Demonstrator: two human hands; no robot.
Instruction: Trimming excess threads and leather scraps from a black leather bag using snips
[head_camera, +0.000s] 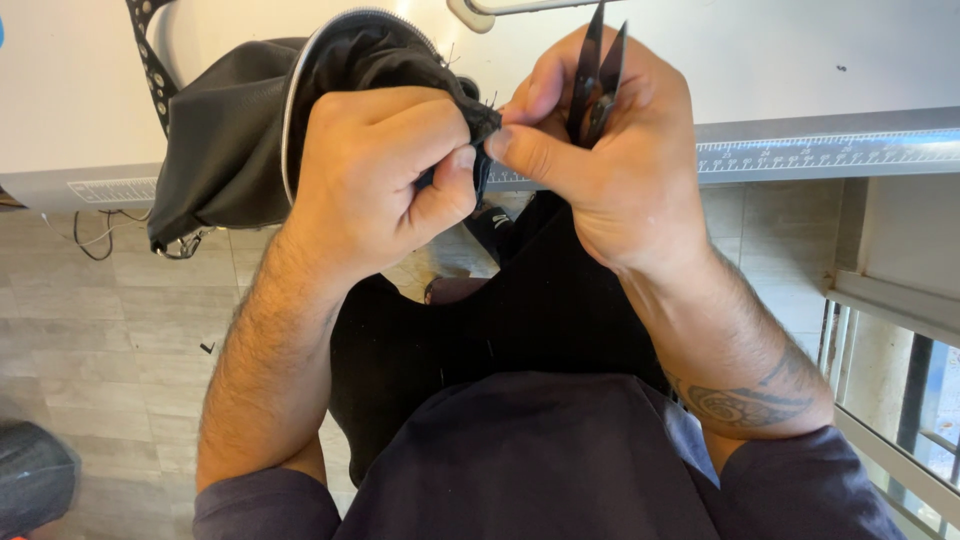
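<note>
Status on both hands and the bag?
Left hand clenched on black bag edge by the zipper. Right hand pinches the fabric, thread snips held in palm, blades up. Nothing blocking.

The bag (230, 150) rests on the worktop (800, 60) edge, left of the thread snips (597, 75); both hands meet between them.

left hand (385, 170) — grips black bag (235, 150) | right hand (600, 150) — holds thread snips (597, 75)
</note>
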